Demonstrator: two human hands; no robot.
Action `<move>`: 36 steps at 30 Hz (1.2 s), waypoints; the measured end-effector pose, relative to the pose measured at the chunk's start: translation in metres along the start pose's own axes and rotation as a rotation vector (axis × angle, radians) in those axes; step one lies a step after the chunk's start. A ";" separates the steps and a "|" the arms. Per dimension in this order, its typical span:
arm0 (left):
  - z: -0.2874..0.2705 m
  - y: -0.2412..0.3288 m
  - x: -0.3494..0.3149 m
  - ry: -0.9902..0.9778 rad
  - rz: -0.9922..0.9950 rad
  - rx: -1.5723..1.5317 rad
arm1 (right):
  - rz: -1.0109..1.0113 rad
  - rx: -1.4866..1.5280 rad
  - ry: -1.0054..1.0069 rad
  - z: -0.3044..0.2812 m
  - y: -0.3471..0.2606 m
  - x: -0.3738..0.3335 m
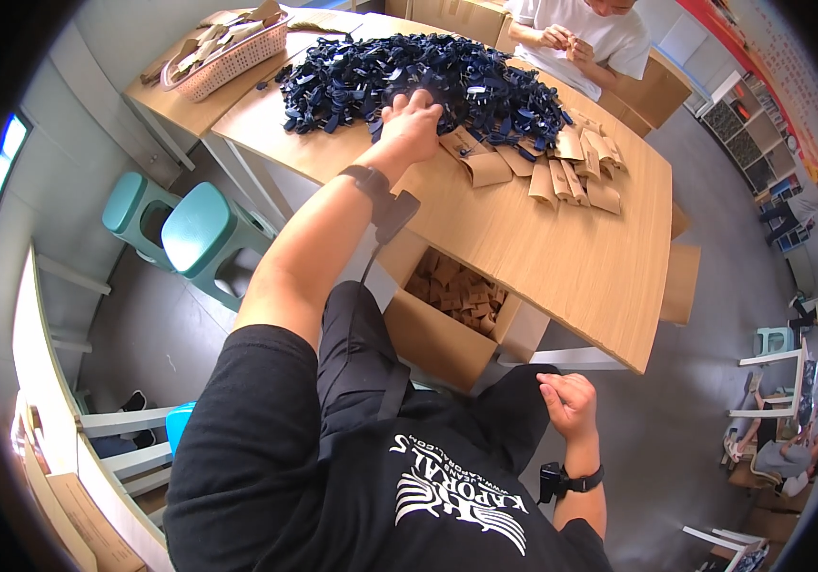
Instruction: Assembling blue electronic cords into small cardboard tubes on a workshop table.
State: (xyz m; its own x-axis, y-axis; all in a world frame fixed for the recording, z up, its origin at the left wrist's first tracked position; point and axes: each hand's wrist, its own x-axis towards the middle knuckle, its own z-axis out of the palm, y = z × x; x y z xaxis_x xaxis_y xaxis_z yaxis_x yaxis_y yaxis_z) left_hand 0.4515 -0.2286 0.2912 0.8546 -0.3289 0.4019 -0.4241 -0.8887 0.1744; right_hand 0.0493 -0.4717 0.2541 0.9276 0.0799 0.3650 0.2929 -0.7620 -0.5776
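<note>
My left hand (412,127) reaches across the table to the near side of a wide pile of small dark blue strap-like pieces (342,81), some with shiny bits. Its fingers are bent and apart over the pieces, with the tips partly hidden. My right hand (571,405) is off the table, near my right knee, with its fingers curled closed; whatever may be inside is hidden. Folded brown card sleeves (490,170) lie along the right front of the pile, several overlapping.
An open carton (437,343) of brown card pieces stands below the table's (561,257) near edge. A pink basket (228,71) of card pieces is at the far left. Green stools (204,229) stand left. Across the table, a person in white (580,48) holds something small in both hands.
</note>
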 end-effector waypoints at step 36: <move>-0.097 0.140 -0.094 -0.650 0.225 -1.492 | 0.158 0.424 0.387 0.013 -0.021 0.037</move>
State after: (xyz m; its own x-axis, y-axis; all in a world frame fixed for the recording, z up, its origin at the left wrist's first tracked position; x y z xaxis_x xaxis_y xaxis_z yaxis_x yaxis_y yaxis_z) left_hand 0.2826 -0.2910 0.3645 0.5509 -0.8144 0.1825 -0.1175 0.1408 0.9830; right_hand 0.0805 -0.4445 0.2699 0.8387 -0.3144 0.4446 0.2993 -0.4161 -0.8587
